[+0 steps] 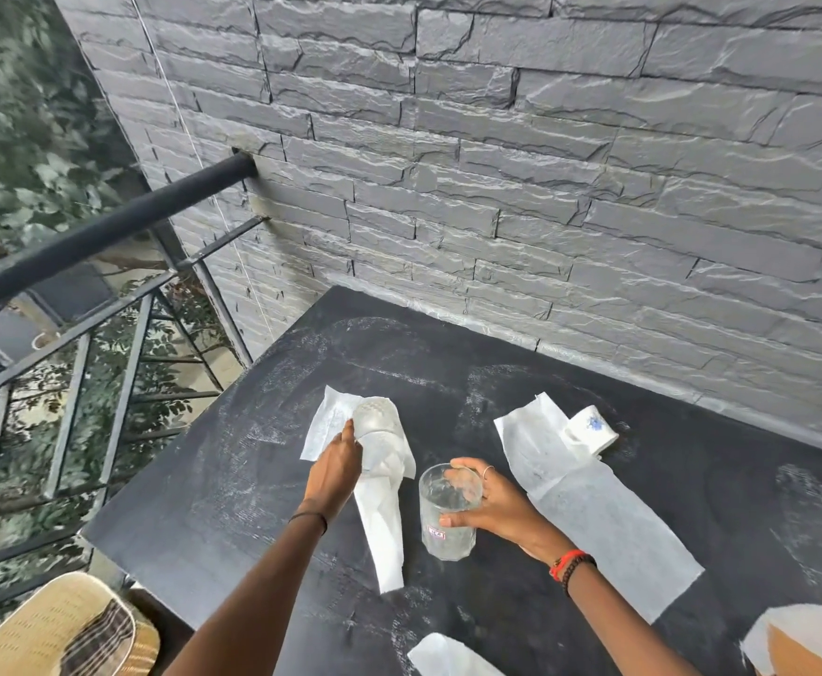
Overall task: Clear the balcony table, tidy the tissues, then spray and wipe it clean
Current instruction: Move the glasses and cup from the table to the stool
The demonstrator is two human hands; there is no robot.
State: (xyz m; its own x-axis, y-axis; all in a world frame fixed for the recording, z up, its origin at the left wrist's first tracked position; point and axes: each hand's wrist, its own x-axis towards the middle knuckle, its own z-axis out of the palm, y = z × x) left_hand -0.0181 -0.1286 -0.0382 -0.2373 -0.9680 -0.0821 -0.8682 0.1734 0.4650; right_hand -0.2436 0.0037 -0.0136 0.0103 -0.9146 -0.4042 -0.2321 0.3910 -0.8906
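Note:
On the dusty black balcony table [233,480] lie several white tissues. My left hand [333,468] grips a clear glass [377,434] that lies on its side on a crumpled tissue [384,534]. My right hand [489,505] holds an upright clear glass [448,514] with a small red label, fingers curled round its rim and side. A long flat tissue [609,524] stretches to the right of that glass. A white cup with a blue pattern [589,429] lies tipped over at its far end.
A grey stone wall [545,187] runs along the table's far edge. A black metal railing [107,231] stands to the left, with trees beyond. A woven chair [58,631] sits at the lower left. More tissue [448,658] and a white-edged object [809,641] lie at the near edge.

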